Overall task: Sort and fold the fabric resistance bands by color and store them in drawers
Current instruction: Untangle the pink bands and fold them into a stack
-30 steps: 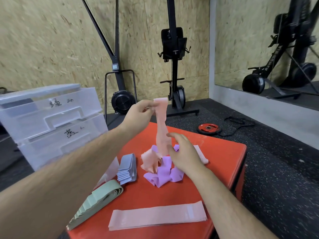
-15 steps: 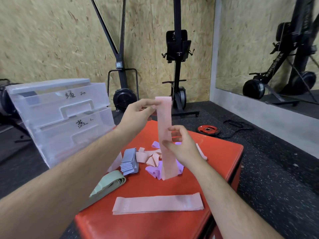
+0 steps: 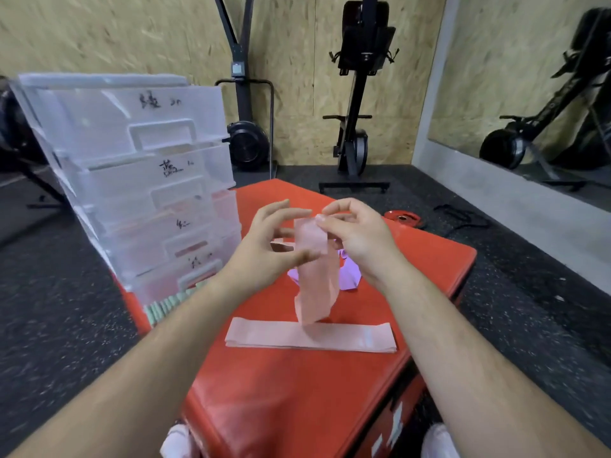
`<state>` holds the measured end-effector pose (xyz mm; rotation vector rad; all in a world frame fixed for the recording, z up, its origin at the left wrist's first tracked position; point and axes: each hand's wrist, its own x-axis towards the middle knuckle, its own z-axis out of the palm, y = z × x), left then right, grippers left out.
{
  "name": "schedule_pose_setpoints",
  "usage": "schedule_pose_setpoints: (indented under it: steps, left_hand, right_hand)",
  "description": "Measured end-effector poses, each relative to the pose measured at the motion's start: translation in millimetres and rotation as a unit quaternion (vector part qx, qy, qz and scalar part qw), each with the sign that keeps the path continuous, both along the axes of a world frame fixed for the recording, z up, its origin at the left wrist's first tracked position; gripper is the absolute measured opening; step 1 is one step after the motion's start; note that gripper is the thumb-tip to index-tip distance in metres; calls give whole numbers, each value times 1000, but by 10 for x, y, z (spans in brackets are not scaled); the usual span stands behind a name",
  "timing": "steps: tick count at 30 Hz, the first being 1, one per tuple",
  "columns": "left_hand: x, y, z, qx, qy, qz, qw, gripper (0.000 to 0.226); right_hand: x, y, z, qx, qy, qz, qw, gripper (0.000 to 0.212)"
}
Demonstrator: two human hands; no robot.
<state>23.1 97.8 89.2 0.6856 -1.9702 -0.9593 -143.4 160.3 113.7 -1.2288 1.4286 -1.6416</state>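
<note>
Aloft, pink band (image 3: 314, 285), upper edge in pinch grip: left hand (image 3: 261, 254), right hand (image 3: 360, 238)

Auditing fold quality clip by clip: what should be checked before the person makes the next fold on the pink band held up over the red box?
1. The right hand pinches the held pink band at its top: ok.
2. The left hand has a firm pinch: cannot tell; its thumb lies on the band's edge.
3. The band hangs straight: not ok; the lower end curls.
4. The flat pink band lies smooth on the red box below: ok.
5. The drawer unit has a drawer open for storing: not ok; all look shut.
</note>
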Motion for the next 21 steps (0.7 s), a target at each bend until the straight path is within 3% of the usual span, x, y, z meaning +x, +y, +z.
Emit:
schedule_pose_setpoints:
  steps: [3, 11, 14, 17, 19, 21]
  left_hand:
    - [40, -4, -16, -36, -16, -2, 999, 62]
    - [-49, -6, -67, -43, 23, 76, 996, 16]
    - [-62, 5, -49, -32, 19, 100, 994, 9]
    - [-66, 11, -50, -38, 2, 95, 995, 7]
    - [-64, -1, -70, -68, -17, 114, 991, 9]
    - [-59, -20, -94, -43, -19, 148, 988, 12]
  right_hand:
    - [2, -8, 4, 6, -29, -12, 999, 9]
    - [-102, 56, -126, 42, -6, -1, 999, 16]
    - [-142, 111, -209, 59, 92, 28, 994, 25]
    - [-129, 100, -340, 46, 193, -1, 980, 15]
    - [-95, 85, -388, 29, 239, -47, 970, 10]
    - [-54, 77, -408, 11, 263, -73, 962, 6]
